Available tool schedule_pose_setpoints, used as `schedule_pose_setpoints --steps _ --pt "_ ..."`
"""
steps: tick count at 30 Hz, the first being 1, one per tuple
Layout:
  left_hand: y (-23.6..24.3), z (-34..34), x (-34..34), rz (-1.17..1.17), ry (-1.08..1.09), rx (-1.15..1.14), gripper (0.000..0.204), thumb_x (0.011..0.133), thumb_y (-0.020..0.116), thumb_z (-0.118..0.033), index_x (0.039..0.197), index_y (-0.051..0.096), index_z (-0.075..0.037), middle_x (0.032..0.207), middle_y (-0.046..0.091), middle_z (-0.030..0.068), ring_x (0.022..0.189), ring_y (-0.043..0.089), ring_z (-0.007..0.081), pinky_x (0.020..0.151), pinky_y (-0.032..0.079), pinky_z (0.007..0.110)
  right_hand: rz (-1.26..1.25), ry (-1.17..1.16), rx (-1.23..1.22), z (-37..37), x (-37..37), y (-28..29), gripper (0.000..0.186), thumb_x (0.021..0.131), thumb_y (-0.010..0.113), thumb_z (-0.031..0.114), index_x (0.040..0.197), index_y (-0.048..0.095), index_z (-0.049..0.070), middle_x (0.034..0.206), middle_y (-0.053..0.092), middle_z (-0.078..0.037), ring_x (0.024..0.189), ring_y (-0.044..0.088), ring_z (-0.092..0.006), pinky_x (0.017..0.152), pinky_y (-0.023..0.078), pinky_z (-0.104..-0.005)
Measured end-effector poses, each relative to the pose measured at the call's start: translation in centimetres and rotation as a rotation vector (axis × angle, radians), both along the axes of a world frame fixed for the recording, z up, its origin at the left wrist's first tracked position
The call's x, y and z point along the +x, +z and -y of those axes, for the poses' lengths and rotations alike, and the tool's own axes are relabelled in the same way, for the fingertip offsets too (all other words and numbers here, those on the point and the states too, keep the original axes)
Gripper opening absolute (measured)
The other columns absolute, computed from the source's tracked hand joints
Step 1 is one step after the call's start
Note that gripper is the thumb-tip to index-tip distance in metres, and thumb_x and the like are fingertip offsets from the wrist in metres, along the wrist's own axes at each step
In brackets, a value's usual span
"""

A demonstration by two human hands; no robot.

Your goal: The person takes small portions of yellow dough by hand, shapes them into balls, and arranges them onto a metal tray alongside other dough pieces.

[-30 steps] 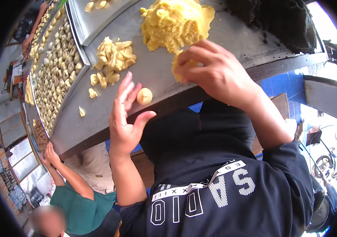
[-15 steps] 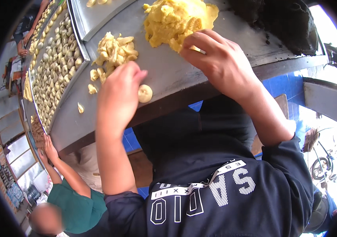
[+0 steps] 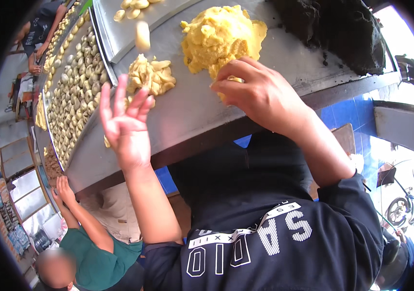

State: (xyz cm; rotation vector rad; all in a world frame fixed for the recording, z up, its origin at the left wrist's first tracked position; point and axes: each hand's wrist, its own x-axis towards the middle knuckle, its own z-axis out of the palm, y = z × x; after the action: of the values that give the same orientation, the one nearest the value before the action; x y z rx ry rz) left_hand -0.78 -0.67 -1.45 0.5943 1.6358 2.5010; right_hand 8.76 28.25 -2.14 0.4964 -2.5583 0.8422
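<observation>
My left hand is open, fingers spread and palm showing, above the near side of the metal table. Just beyond its fingertips a blurred, pale, rounded dough piece is in the air by the edge of a metal tray. A heap of small pale dough pieces lies past that hand, partly covered by its fingers. My right hand is closed at the near edge of a large yellow mound of soft paste, with a bit of yellow paste between thumb and fingers.
Rounded dough pieces sit in the metal tray. Further left, a large tray holds many filled rows of shaped pieces. A dark mass covers the table's far right. A person in green works at the left; another person stands far left.
My left hand has opened and turned palm outward, and the round dough piece that lay near it is gone from the table edge. A dough piece now flies toward the tray.
</observation>
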Motion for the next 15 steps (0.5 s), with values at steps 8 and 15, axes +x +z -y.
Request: schedule_pose_setpoints --steps 8,15 --pt "-3.7 16.3 -0.7 -0.635 0.786 -1.589 0.032 0.105 0.085 -0.020 0.132 0.079 -0.004 0.121 0.077 0.0093 0.089 0.074 0.0191 0.083 0.060 0.034 -0.045 -0.210 0.104 -2.0 1.6 -0.5 0.030 0.085 0.084 0.009 0.115 0.082 0.012 0.117 0.073 -0.005 0.109 0.070 -0.0313 0.094 0.063 -0.0432" --pt "-3.4 18.7 -0.7 -0.106 0.680 -1.066 0.035 0.115 0.070 -0.010 0.148 0.069 0.000 0.130 0.076 0.0126 0.102 0.074 0.0184 0.090 0.061 0.034 0.020 -0.106 -0.071 -0.8 2.2 0.3 0.006 0.088 0.077 0.005 0.089 0.078 0.011 0.106 0.074 -0.005 0.104 0.071 -0.0303 0.091 0.062 -0.0430"
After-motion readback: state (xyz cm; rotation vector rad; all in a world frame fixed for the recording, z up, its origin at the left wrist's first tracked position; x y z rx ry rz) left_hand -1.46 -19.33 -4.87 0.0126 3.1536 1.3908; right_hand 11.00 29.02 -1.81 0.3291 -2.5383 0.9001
